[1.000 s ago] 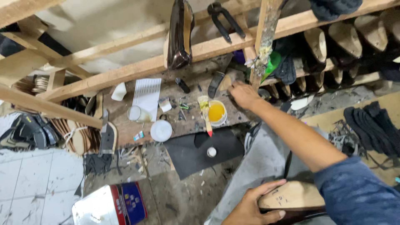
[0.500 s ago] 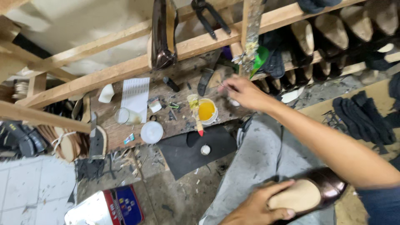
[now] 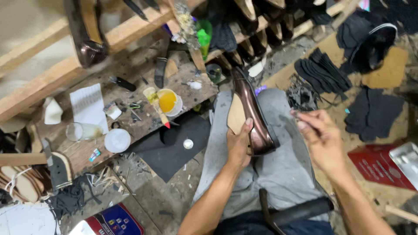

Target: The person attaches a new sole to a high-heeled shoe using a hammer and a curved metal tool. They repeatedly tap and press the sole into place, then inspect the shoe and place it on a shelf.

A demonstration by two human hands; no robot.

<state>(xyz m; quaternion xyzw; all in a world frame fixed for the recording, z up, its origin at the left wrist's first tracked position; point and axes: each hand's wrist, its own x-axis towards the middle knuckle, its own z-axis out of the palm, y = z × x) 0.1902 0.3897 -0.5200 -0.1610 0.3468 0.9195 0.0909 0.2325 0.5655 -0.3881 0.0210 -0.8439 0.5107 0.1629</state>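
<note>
Gripping a glossy brown shoe [image 3: 250,109] by its side, sole turned leftward, the left hand [image 3: 238,143] holds it above the grey-clad lap [image 3: 265,174]; the right hand [image 3: 320,139] hovers just beside it, fingers pinched together on something too small to tell; a glue pot [image 3: 169,101] sits on the wooden bench [image 3: 130,72].

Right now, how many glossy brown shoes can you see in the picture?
2. One brown shoe is held on its side in the left hand over the lap; another hangs on the wooden rack, upper left. Others may be hidden.
</note>
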